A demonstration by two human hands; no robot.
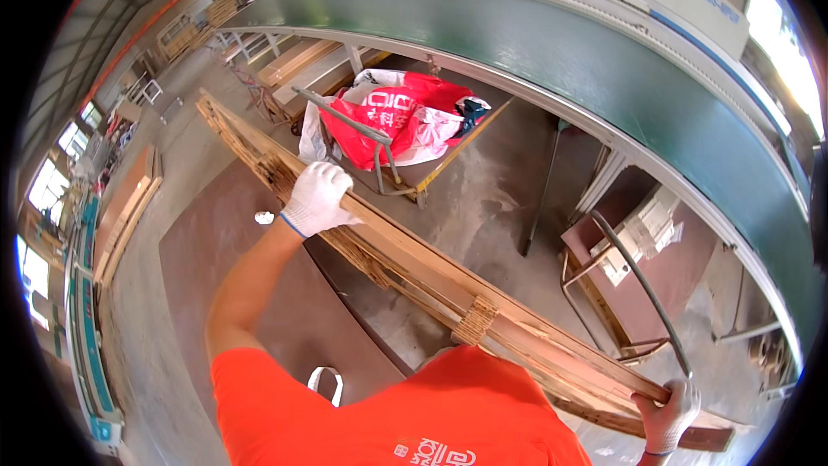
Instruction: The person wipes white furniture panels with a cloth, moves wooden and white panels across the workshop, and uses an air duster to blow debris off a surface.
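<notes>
— What's over on the far left, past the long plank (414,267)?

— A flat brown sheet (250,293) on the concrete floor, lying below the plank's upper stretch, with a small white scrap (264,217) just beside the plank there. Further out from it, stacked boards (129,207) sit well apart along the wall.

— And the hands?

— Both in white work gloves. The left hand (317,198) is clamped over the plank's top edge, about a third of the way down from its far end. The plank is really a bundle of thin rough strips carried together, slanting from upper left down to lower right across the person's orange shirt (414,423).

— What's behind the plank?

— A metal trolley (379,151) just beyond its middle, holding a red and white sack (392,116). Above that runs the curved green conveyor (552,52).

— And the near end?

— The right hand (668,414) grips the plank's lower right end, fingers wrapped round it. A second trolley (630,267) with white packages stands near, just above that end.
</notes>
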